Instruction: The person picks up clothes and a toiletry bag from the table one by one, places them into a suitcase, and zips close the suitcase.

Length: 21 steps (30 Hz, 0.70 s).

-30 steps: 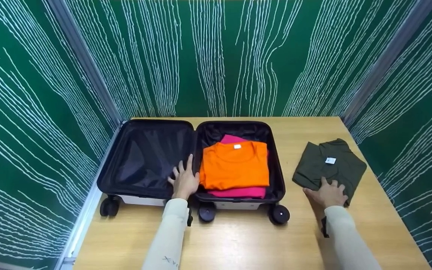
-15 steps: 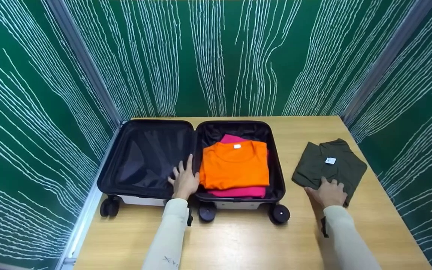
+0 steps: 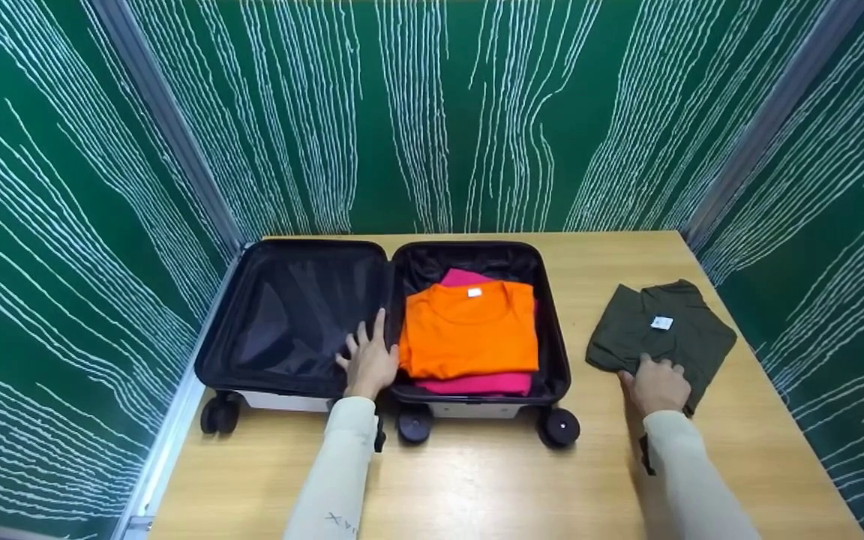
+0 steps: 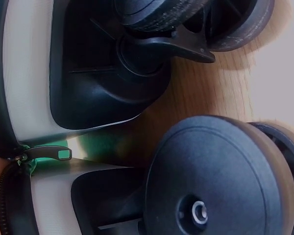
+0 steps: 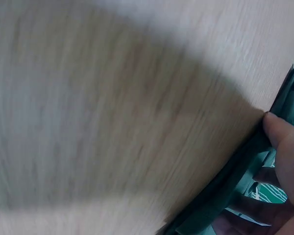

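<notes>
An open suitcase (image 3: 293,319) lies on a wooden table, its two black-lined halves side by side. Across the inner rim of the left half rests my left hand (image 3: 370,366), fingers spread. In the right half a folded orange T-shirt (image 3: 469,334) lies over a pink garment (image 3: 477,385). On the table to the right is a folded dark green shirt (image 3: 627,337) with a white label. My right hand (image 3: 658,385) is on its near edge, fingers bent on top. In the right wrist view the thumb (image 5: 279,129) lies against the edge, pinching the cloth.
Black wheels (image 3: 558,429) stick out from the suitcase's near side. A zipper pull (image 4: 46,152) hangs between the two halves in the left wrist view. Green walls with white wavy lines (image 3: 432,112) enclose the table (image 3: 469,487) at the back and sides.
My right thumb has drawn in toward the fingers and that hand has shifted slightly left. The dark green shirt has moved a touch. My left hand has stayed still.
</notes>
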Tool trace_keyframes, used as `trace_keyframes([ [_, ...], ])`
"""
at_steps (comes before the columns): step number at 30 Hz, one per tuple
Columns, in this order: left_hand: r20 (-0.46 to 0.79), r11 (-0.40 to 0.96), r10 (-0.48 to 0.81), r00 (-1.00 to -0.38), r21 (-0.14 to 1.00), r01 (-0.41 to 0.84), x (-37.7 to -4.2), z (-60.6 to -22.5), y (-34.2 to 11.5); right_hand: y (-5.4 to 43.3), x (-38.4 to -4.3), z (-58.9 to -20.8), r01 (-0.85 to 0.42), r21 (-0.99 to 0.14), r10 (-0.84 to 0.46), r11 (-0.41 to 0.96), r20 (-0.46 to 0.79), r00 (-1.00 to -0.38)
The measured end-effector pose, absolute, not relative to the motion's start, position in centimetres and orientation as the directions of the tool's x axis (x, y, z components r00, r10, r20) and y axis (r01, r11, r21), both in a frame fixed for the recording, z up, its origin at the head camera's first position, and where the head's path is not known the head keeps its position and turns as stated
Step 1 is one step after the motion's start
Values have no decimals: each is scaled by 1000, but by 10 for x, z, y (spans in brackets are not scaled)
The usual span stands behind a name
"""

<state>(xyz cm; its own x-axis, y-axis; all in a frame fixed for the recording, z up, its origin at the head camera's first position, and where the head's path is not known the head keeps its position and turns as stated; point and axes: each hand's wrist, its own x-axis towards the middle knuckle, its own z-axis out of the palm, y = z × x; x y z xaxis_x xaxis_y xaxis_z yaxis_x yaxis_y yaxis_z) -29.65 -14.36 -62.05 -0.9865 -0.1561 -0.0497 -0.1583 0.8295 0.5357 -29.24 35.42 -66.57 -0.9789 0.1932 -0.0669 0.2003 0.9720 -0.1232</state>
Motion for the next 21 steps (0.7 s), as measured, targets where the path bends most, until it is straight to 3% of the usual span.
trace_keyframes([
  [21, -52, 822, -148, -988, 549, -152, -295, -619, -145, 354, -298, -660, 188, -101, 178, 977, -98, -979],
])
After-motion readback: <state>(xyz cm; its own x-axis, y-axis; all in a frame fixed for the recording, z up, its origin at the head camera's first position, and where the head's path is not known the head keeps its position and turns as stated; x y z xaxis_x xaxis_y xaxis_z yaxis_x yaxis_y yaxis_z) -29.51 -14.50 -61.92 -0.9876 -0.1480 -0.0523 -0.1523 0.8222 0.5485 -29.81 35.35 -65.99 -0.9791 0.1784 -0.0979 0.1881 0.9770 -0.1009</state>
